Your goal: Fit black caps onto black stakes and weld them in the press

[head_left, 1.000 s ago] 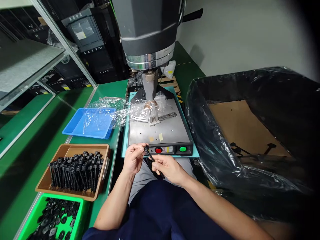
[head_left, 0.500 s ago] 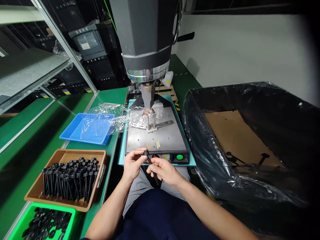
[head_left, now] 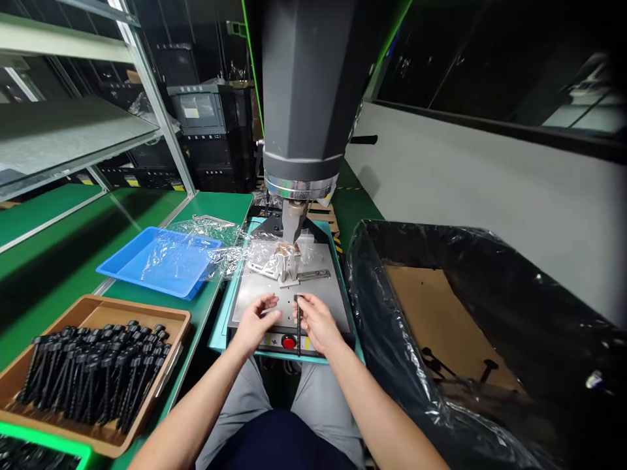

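My right hand (head_left: 317, 321) pinches a black ribbed rod (head_left: 298, 329) near its top end, and the rod hangs upright over the front edge of the machine base. To its left, my left hand (head_left: 255, 321) is open with thumb and fingers apart, holding nothing. Just beyond both hands, a metal fixture (head_left: 290, 266) stands on the steel plate (head_left: 249, 303) below the machine's metal tool tip (head_left: 292, 225). Similar black rods with wide heads (head_left: 93, 362) stand packed in a brown tray (head_left: 169, 318) at the left.
A red button (head_left: 289, 342) sits on the machine's front. Clear plastic film lies partly over a blue tray (head_left: 147, 287). At lower left is a green bin (head_left: 73, 447) with black parts. A bin lined with black plastic (head_left: 372, 313), holding cardboard and a few black pieces, stands right.
My left hand has let go of the black rod. My right hand has kept it and raised it upright, nearer the fixture. The camera view has shifted, tilting up.
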`<state>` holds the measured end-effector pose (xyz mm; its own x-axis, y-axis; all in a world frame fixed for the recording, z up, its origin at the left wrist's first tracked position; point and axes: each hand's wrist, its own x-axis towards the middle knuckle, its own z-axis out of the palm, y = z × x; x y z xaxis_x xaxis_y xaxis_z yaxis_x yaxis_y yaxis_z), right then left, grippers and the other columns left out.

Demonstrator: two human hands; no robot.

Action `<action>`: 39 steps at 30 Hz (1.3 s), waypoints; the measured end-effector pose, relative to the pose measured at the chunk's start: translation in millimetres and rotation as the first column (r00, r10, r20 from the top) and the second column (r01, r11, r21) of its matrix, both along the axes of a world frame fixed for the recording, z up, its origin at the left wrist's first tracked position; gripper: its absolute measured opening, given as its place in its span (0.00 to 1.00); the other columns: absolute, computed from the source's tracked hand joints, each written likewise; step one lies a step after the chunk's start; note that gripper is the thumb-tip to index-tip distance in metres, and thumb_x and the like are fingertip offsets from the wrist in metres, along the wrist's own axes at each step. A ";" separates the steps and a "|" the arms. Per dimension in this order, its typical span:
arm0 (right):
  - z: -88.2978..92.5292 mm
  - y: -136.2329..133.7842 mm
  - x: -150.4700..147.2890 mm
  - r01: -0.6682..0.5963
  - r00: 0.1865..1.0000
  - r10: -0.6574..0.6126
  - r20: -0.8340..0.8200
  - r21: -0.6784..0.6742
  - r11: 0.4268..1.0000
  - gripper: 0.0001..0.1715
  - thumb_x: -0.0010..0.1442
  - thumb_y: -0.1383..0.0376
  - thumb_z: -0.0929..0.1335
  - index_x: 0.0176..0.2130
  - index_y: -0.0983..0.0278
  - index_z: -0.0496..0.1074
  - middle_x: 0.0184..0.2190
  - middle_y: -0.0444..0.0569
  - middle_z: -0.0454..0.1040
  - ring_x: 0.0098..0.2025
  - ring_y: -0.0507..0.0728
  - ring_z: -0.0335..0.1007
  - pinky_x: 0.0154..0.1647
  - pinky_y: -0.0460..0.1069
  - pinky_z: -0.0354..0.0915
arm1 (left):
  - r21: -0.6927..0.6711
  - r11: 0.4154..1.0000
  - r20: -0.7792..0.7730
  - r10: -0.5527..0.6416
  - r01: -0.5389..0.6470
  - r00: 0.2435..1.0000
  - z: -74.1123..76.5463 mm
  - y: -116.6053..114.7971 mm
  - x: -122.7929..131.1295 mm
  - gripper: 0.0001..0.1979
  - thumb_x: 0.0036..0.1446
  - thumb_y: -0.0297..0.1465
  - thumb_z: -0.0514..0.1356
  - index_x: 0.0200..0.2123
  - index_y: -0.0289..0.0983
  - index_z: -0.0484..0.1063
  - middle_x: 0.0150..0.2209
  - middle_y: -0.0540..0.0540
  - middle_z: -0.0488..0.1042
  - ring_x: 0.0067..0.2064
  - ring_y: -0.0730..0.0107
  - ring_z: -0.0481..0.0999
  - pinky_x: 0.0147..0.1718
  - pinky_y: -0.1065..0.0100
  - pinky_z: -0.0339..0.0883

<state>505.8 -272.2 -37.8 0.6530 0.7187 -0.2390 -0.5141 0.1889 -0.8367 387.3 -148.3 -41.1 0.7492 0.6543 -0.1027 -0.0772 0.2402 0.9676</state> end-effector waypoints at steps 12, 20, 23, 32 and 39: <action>-1.1 77.4 49.6 0.110 0.925 -0.065 0.375 -0.101 0.989 0.26 0.47 0.56 0.73 0.44 0.65 0.72 0.30 0.47 0.74 0.29 0.54 0.70 0.19 0.44 0.59 | -0.607 0.795 0.173 0.157 -0.020 0.972 37.1 43.5 72.9 0.05 0.52 0.24 0.66 0.30 0.34 0.72 0.28 0.49 0.76 0.27 0.78 0.77 0.28 0.79 0.73; 12.6 75.5 69.7 0.456 0.502 -0.243 0.830 -0.016 0.890 0.19 0.52 0.59 0.69 0.44 0.63 0.77 0.43 0.53 0.72 0.39 0.58 0.69 0.40 0.52 0.68 | -0.556 0.831 0.200 0.135 -0.001 0.971 38.9 39.8 74.8 0.09 0.48 0.24 0.69 0.32 0.33 0.72 0.28 0.47 0.77 0.27 0.75 0.78 0.24 0.79 0.73; 19.2 80.0 79.7 0.476 0.466 -0.257 0.847 0.004 0.879 0.19 0.51 0.59 0.70 0.43 0.62 0.78 0.45 0.53 0.71 0.44 0.60 0.69 0.47 0.54 0.67 | -0.553 0.833 0.179 0.143 -0.021 0.973 39.4 40.0 76.0 0.10 0.48 0.24 0.69 0.33 0.34 0.72 0.29 0.47 0.78 0.27 0.75 0.78 0.24 0.79 0.73; 14.1 107.0 111.8 0.198 0.838 -0.114 0.534 -0.103 0.975 0.26 0.41 0.58 0.75 0.42 0.63 0.76 0.39 0.51 0.78 0.43 0.62 0.72 0.46 0.56 0.67 | -0.533 0.845 0.164 0.150 -0.040 0.975 35.5 43.7 79.6 0.12 0.46 0.25 0.70 0.33 0.34 0.71 0.30 0.46 0.79 0.27 0.75 0.78 0.24 0.79 0.72; 28.6 92.4 122.7 0.063 0.709 0.018 0.705 -0.088 0.994 0.19 0.52 0.55 0.70 0.42 0.60 0.78 0.42 0.48 0.78 0.48 0.62 0.70 0.53 0.56 0.62 | -0.518 0.854 0.153 0.147 -0.047 0.977 32.9 46.7 79.3 0.11 0.46 0.26 0.70 0.32 0.33 0.71 0.29 0.46 0.78 0.27 0.76 0.77 0.23 0.79 0.70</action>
